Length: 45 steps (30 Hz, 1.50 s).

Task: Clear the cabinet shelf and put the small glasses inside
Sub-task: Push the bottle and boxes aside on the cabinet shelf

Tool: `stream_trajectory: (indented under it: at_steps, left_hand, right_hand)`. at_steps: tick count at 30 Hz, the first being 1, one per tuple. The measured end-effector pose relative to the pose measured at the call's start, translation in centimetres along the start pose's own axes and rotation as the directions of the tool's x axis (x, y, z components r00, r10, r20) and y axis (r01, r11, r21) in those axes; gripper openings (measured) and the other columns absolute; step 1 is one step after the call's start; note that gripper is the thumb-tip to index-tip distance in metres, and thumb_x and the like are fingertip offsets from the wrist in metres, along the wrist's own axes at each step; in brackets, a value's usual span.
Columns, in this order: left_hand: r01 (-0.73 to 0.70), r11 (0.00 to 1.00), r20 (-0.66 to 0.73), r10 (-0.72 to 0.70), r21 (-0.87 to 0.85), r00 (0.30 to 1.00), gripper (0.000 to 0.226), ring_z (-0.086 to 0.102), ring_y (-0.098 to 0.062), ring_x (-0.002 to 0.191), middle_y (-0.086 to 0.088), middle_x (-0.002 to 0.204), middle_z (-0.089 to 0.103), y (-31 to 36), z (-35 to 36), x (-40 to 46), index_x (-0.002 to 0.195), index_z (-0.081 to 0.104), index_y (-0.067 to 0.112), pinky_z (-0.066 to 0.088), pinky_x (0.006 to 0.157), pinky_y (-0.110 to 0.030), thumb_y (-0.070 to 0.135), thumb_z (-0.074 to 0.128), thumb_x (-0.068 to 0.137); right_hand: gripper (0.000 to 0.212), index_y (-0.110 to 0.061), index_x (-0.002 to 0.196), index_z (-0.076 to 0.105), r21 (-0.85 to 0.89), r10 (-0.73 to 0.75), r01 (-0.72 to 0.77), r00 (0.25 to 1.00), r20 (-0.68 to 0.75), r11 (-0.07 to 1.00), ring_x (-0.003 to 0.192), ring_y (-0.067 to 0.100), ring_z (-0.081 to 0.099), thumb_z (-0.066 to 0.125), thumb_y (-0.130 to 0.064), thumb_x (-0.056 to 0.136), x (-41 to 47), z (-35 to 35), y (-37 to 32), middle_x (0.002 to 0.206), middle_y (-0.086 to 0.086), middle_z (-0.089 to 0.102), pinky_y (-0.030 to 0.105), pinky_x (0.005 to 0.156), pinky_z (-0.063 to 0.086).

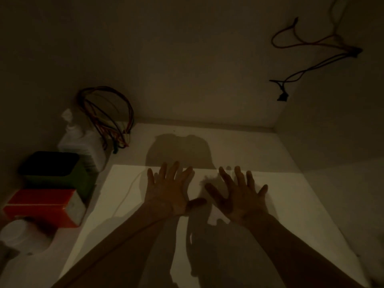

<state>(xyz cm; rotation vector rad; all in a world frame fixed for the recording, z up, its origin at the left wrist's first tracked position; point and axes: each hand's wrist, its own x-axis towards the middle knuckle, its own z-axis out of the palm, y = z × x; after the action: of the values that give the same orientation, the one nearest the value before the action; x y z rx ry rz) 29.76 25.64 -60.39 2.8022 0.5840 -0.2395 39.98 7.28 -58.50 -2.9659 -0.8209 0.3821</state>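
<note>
I look into a dim cabinet with a white shelf (259,154). A pale sheet (295,204) lies flat over the shelf's front part. My left hand (168,192) and my right hand (239,196) rest side by side on this sheet, palms down, fingers spread wide, holding nothing. Both forearms reach in from the bottom edge. No small glasses show in this view.
Along the left wall stand a white plastic bottle (81,146), a green box (56,171), a red and white carton (43,206) and a white round container (18,235). A bundle of coloured wires (108,117) loops at the back left. More wires (311,48) hang at the upper right.
</note>
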Motion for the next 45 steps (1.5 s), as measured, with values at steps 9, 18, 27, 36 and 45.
stream_trajectory:
  at_steps: [9,18,27,36,45]
  left_hand:
    - [0.07,0.997,-0.001,-0.07,0.046,0.998,0.112,-0.014,-0.032,0.152,0.009,0.167,-0.013,-0.3,-0.3,-0.4,0.151,-0.01,0.054,-0.005,0.11,-0.077,0.103,0.025,0.057]
    - [0.075,0.994,0.01,-0.076,0.079,0.997,0.112,-0.017,-0.032,0.152,0.01,0.167,-0.012,-0.1,-1.5,-0.6,0.15,-0.01,0.054,-0.003,0.106,-0.082,0.102,0.03,0.057]
    - [0.144,0.988,0.153,-0.15,0.049,0.977,0.117,-0.007,-0.032,0.153,0.008,0.168,-0.003,0.3,-3.9,-7.8,0.154,-0.005,0.05,0.0,0.105,-0.083,0.101,0.041,0.059]
    - [0.203,0.979,0.295,-0.188,-0.02,0.937,0.118,0.0,-0.031,0.152,0.011,0.167,0.003,3.8,-11.3,-23.3,0.152,0.0,0.053,0.002,0.107,-0.082,0.103,0.038,0.053]
    - [0.212,0.975,0.339,-0.222,0.067,0.914,0.107,0.004,-0.032,0.153,0.005,0.168,0.008,12.6,-23.8,-35.0,0.153,0.008,0.048,0.002,0.109,-0.08,0.096,0.042,0.063]
  right_hand:
    - [0.1,-0.054,0.15,-0.01,0.036,-0.031,0.032,0.999,-0.023,0.999,0.153,0.036,-0.011,-0.008,-0.1,0.061,0.5,0.1,-0.8,0.168,-0.003,-0.014,0.078,0.111,-0.001]
    - [0.094,-0.059,0.146,-0.011,0.065,-0.039,0.042,0.998,-0.047,0.997,0.153,0.037,-0.011,-0.008,-0.101,0.062,1.1,0.5,-1.2,0.168,-0.006,-0.015,0.081,0.108,-0.003]
    - [0.094,-0.057,0.151,-0.002,0.069,0.004,-0.015,0.989,0.15,0.998,0.153,0.039,-0.004,0.004,-0.1,0.067,-5.4,-2.6,-2.7,0.169,-0.006,-0.01,0.08,0.11,0.001]
    - [0.083,-0.059,0.149,0.007,0.081,-0.017,-0.011,0.941,0.337,0.997,0.154,0.035,-0.004,0.012,-0.095,0.075,-20.8,-11.3,-5.2,0.169,-0.009,-0.004,0.078,0.111,-0.003]
    - [0.11,-0.051,0.154,0.007,0.069,-0.013,-0.02,0.895,0.447,0.997,0.153,0.039,0.01,-0.007,-0.102,0.059,-33.5,-26.6,-3.9,0.168,0.008,0.011,0.078,0.111,0.004]
